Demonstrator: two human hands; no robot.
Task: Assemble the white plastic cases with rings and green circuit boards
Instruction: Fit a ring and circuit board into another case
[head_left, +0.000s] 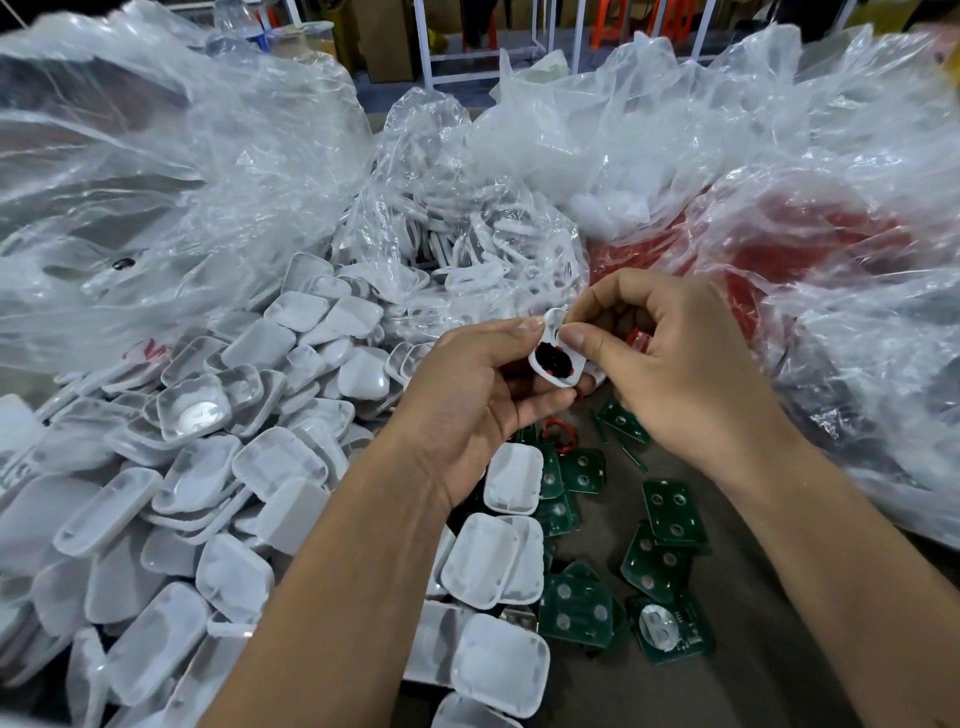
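Note:
Both hands hold one white plastic case (555, 364) at the middle of the view. My left hand (478, 395) grips it from below and the left, thumb on its top edge. My right hand (660, 364) pinches its upper right edge between thumb and forefinger, and something red shows inside the curled fingers. Dark parts with bits of red sit inside the case. Below the hands, several green circuit boards (672, 512) lie loose on the grey table, and a red ring (560, 434) lies among them.
A big heap of white cases (218, 467) fills the left side and front. A clear bag of white parts (467, 249) stands behind the hands. A bag with red parts (810, 244) is at the right. More crumpled clear bags (156, 156) crowd the back.

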